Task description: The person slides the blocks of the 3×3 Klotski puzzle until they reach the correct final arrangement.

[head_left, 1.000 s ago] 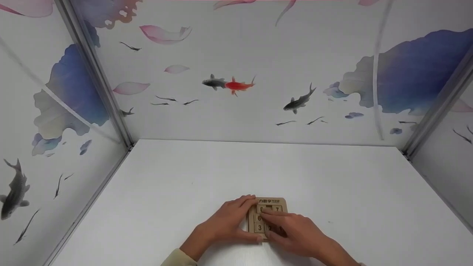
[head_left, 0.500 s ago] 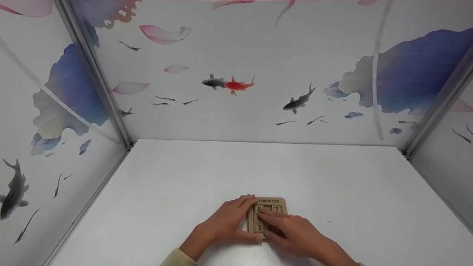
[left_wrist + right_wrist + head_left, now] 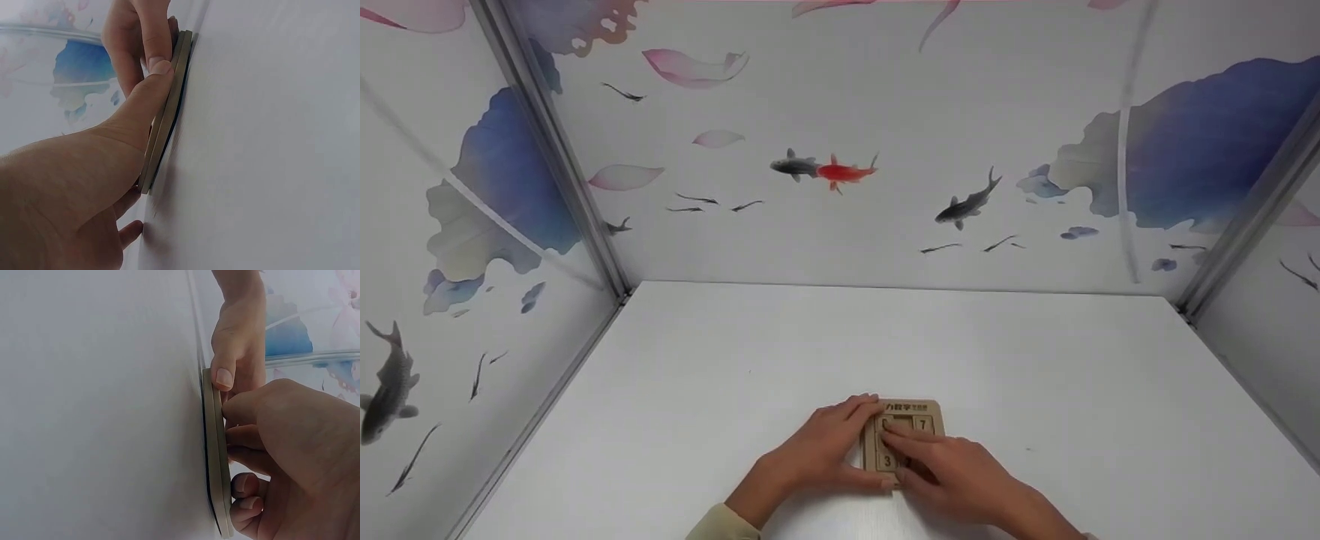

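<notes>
A wooden number sliding puzzle [image 3: 911, 407] lies flat on the white table, low in the head view. My left hand [image 3: 821, 450] grips its left side, fingers at the far corner and thumb along the near edge. Over the tiles, my right hand [image 3: 964, 474] presses with its extended index fingertip on the upper left tile, thumb near the bottom edge. A 7 tile [image 3: 923, 425] and a 3 tile [image 3: 887, 461] show; my right hand hides most others. An open slot is visible in the top row. Both wrist views show the puzzle edge-on [image 3: 166, 124].
The white tabletop [image 3: 810, 345] stretches beyond and to both sides of the puzzle. Upright panels [image 3: 847, 247] printed with fish, petals and blue leaves stand at the back and sides, joined by metal corner posts [image 3: 562, 165].
My right fingertips have shifted slightly left, and the upper left tile has slid left with them, widening the slot beside it. The 6 tile is now covered. My left hand stays in place.
</notes>
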Action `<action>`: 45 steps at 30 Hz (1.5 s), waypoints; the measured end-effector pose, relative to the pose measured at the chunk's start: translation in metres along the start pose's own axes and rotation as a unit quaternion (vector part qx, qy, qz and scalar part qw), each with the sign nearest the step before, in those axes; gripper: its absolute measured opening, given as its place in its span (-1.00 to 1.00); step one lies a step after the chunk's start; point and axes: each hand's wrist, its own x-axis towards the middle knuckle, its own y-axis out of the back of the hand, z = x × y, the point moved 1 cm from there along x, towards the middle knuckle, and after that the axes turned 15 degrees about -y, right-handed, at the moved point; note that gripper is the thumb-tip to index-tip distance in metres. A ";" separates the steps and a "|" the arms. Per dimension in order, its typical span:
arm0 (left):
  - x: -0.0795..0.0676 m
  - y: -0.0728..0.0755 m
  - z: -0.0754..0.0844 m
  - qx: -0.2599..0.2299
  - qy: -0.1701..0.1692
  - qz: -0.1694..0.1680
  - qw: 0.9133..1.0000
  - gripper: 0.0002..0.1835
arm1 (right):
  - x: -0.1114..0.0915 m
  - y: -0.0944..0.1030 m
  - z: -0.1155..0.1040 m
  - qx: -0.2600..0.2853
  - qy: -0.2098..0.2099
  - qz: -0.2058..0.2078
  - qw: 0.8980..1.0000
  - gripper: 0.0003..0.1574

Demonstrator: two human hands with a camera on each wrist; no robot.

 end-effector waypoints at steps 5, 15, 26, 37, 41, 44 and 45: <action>0.000 0.001 0.000 -0.003 0.001 -0.005 1.000 0.17 | 0.000 0.002 0.001 0.005 -0.003 -0.006 1.000 -0.31; 0.001 0.001 0.000 0.012 -0.005 -0.008 1.000 0.15 | 0.001 0.013 0.010 -0.005 -0.049 0.033 0.998 -0.30; 0.002 0.000 -0.002 0.023 -0.012 -0.007 1.000 0.14 | -0.001 0.031 0.015 0.000 -0.088 0.034 0.996 -0.50; 0.001 0.001 -0.002 0.020 -0.009 -0.008 1.000 0.17 | -0.001 0.031 0.016 0.004 -0.102 0.007 0.995 -0.55; 0.001 0.000 -0.002 0.016 -0.006 -0.011 1.000 0.17 | -0.001 0.032 0.017 0.005 -0.100 0.001 0.995 -0.52; 0.001 0.001 -0.002 0.013 -0.003 -0.012 1.000 0.18 | 0.000 0.031 0.018 0.009 -0.099 -0.001 0.995 -0.53; 0.001 0.001 -0.002 0.012 -0.003 -0.012 1.000 0.18 | 0.000 0.031 0.018 0.012 -0.097 0.000 0.995 -0.53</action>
